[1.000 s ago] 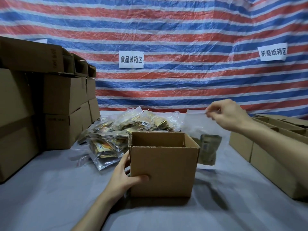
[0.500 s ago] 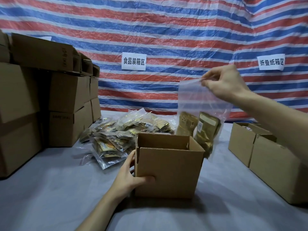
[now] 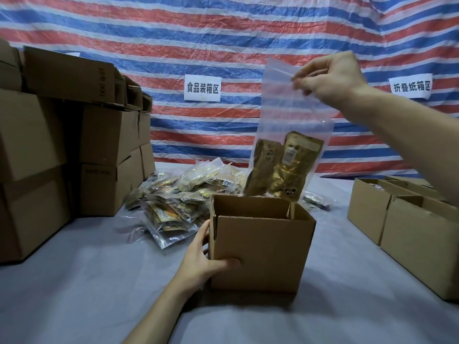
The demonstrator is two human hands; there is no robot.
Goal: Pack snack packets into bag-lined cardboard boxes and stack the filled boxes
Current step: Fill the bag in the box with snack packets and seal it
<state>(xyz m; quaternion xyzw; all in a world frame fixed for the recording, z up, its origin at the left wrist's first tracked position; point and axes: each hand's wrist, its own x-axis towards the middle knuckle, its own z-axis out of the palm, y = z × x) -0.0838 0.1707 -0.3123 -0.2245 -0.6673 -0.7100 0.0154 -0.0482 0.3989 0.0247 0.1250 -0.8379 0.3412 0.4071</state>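
1. Snack packets (image 3: 280, 167), two gold-coloured pouches side by side, hang in the bottom of a clear bag (image 3: 288, 112) directly above the far rim of the cardboard box (image 3: 260, 249).
2. That cardboard box stands upright on the grey table cover (image 3: 74, 281) with its top open. Its front wall hides whatever is inside.
3. The clear bag hangs upright over the box, its lower edge meeting the box's far rim. One bottom corner appears to dip just inside the opening.
4. The right hand (image 3: 330, 78) is raised high above the box and to its right. It pinches the top edge of the clear bag between thumb and fingertips.
5. The left hand (image 3: 201, 261) grips the box's near left corner. The thumb presses flat on the front wall and the fingers wrap round the left side wall.
6. Behind the box and to its left lies a pile of bagged packets (image 3: 178, 194), loose and overlapping on the table cover.
7. Farther left of the box, closed cartons (image 3: 99, 135) are stacked in several layers.
8. To the right of the box, well apart from it, open cartons (image 3: 409, 219) stand close together on the same cover.
9. Behind the box hangs a striped tarp (image 3: 223, 33) in red, white and blue.
10. The tarp carries two white paper signs with dark characters: the left sign (image 3: 202, 87) above and left of the box, and the right sign (image 3: 411, 87) far to the box's right, beyond the raised forearm.
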